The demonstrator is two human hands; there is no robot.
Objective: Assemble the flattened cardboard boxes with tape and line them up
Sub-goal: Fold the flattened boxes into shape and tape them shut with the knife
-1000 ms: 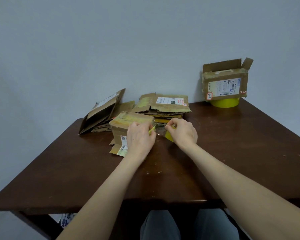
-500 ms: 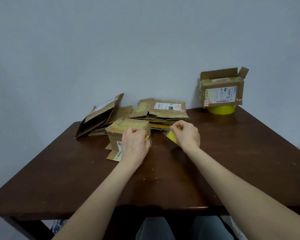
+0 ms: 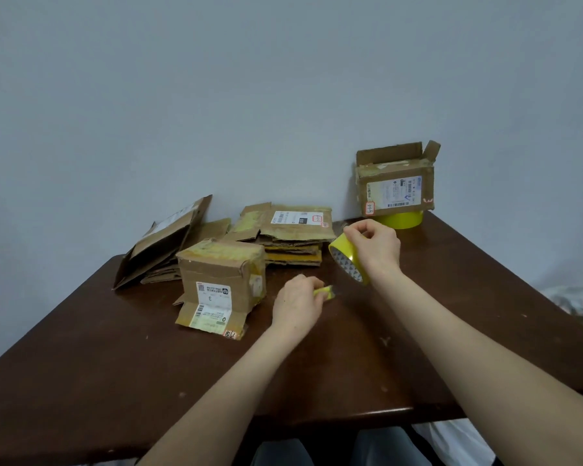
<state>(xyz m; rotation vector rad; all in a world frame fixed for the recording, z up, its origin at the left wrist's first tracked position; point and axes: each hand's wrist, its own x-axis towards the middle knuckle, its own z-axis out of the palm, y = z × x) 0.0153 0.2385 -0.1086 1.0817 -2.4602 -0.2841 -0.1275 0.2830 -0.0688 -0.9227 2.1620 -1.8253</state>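
Note:
A small assembled cardboard box (image 3: 221, 280) stands on the dark wooden table (image 3: 115, 364), its top sealed with yellowish tape and a flap lying out at the front. My left hand (image 3: 297, 304) is to its right and grips a small yellow object (image 3: 325, 292), partly hidden by the fingers. My right hand (image 3: 374, 248) holds a yellow tape roll (image 3: 347, 262) tilted above the table. Behind lie a stack of flattened boxes (image 3: 290, 237) and more flattened cardboard (image 3: 162, 243) leaning at the left.
An open-topped assembled box (image 3: 396, 188) sits on a second yellow tape roll (image 3: 403, 219) at the table's back right corner, against the grey wall. The table's front edge runs just above my knees.
Both hands have left the small box. The right hand lifted the tape roll up and to the right; the left hand moved right of the box, holding the yellow object.

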